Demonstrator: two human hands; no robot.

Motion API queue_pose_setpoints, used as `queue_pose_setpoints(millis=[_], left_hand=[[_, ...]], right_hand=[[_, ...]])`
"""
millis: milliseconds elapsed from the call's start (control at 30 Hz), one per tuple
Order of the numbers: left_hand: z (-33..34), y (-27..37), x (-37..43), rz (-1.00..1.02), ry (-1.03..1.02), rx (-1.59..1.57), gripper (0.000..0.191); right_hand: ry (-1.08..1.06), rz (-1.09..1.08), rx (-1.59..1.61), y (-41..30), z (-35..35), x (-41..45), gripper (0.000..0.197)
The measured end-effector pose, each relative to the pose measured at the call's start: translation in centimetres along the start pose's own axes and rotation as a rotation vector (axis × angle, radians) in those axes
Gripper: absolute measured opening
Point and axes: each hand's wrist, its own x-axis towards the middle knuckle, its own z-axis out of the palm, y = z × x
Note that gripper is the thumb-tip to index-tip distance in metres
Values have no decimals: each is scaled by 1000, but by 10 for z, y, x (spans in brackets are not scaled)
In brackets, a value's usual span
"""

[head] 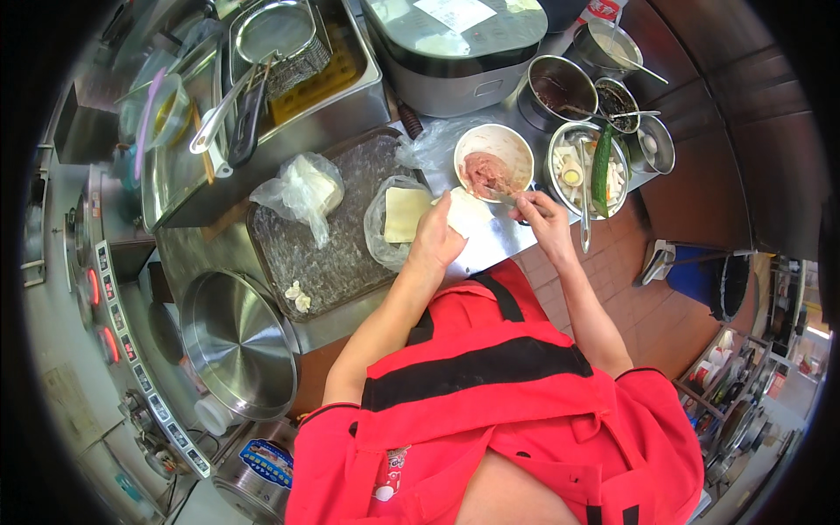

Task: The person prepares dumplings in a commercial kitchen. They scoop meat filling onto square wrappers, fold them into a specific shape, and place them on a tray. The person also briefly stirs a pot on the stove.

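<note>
A thin pale dough wrapper [468,214] rests in my left hand [441,237], close to the near rim of a white bowl [467,138]. Pink minced meat [487,172] lies in that bowl. My right hand [546,220] grips a small utensil with a flat handle [539,208]; its tip reaches into the meat, so its exact kind is hidden. Left of my left hand, a stack of square dough wrappers [405,213] sits in an opened clear plastic bag [377,241].
A floured dark tray [308,259] carries a knotted bag [308,187] and dough scraps [298,296]. At right stand a bowl of cut vegetables with a cucumber [600,174] and a sauce pot [558,85]. A cooker [453,75], fryer [367,82] and steel pan [239,348] surround the worktop.
</note>
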Motion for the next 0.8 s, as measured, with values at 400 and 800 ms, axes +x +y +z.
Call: queue_pose_setpoints(millis=[400, 800], left_hand=[[36, 27, -38, 61, -158, -6, 43], [34, 42, -25, 91, -120, -5, 45]], right_hand=[[126, 41, 606, -22, 24, -32, 21], [-198, -545, -483, -55, 52, -51, 27]])
